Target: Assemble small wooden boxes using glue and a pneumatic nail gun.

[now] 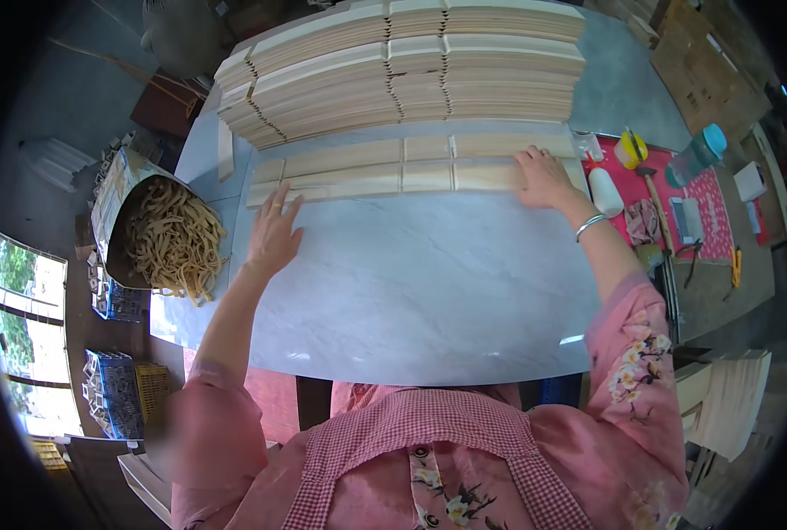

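Two or so long pale wooden slats [349, 179] with crosswise grooves lie side by side on the grey marbled tabletop [411, 283]. My left hand [274, 234] is at their left end, fingers spread, the tips touching the near edge. Over the right end rests my right hand [545, 181], its fingers apart and slightly bent on the wood. Neither hand lifts anything. Just behind the slats, a wide stack of similar grooved slats [481, 84] rises in two rows, the notches lining up.
At the left table edge, a container [115, 203] holds many tan bands [173, 234]. On a red mat [707, 212] at the right are a teal bottle [698, 155], a hammer [654, 199], a white bottle [605, 192] and a yellow tub [630, 150]. Cardboard [707, 66] stands beyond.
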Tool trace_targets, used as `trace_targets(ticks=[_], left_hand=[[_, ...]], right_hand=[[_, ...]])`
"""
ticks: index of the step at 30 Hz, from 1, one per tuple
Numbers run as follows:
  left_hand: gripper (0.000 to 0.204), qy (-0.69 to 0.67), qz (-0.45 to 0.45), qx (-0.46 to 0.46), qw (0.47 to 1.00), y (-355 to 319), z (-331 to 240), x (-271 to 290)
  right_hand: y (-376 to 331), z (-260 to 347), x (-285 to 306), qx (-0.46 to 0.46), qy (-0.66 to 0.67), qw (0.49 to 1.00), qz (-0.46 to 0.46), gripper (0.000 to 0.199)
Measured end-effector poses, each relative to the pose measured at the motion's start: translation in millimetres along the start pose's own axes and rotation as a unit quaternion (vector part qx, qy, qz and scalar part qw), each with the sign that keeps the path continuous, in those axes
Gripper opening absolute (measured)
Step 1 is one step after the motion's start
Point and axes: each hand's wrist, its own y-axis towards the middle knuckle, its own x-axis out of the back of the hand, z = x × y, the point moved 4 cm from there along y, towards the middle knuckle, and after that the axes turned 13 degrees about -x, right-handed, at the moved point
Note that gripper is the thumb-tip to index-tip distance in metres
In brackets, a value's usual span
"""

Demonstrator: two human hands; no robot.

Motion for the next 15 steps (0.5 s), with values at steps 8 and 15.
trace_targets(ticks=[8, 15], left_hand=[[0.065, 0.079, -0.025, -0.022, 0.996, 36.2, 41.4, -22.9], [0.018, 0.110, 0.187, 0.037, 0.975, -24.1, 114.3, -45.0]], right_hand=[[-40.5, -6.4, 46.6, -0.007, 0.048, 0.988, 0.150, 0.024], [-69.0, 9.2, 76.9, 0.051, -0.019, 0.995, -0.083, 0.012]])
